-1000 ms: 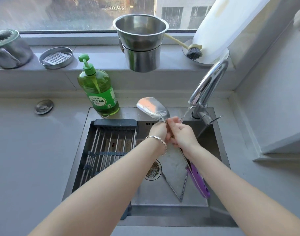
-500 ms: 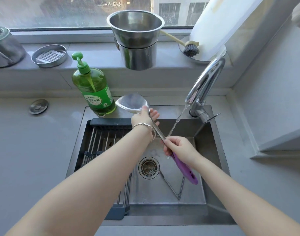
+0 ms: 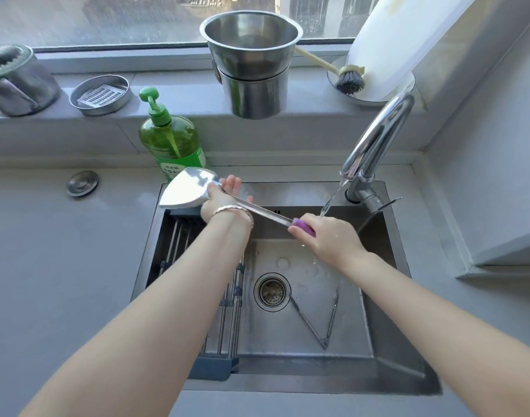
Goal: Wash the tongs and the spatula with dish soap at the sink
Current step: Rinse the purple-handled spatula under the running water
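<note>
Spatula [image 3: 185, 189] held across the sink [image 3: 288, 191], blade over the left rim. Left hand [image 3: 220, 201], fingers mostly straight, rests at the blade's neck; right hand [image 3: 327, 239] curls round the purple handle under the tap's [image 3: 378, 139] stream. Tongs [image 3: 315, 323] lie spread on the sink floor.

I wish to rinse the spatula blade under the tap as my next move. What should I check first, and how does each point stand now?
1. Water running: ok. A stream falls from the faucet.
2. Hold on the spatula: ok. The right hand grips the purple handle; the left hand touches the neck.
3. Blade under the stream: not ok. It is over the sink's rear left corner; the water hits the right hand.
4. Soap on the blade: cannot tell, no foam shows.
5. Tongs out of the way: ok, lying on the sink floor.
</note>
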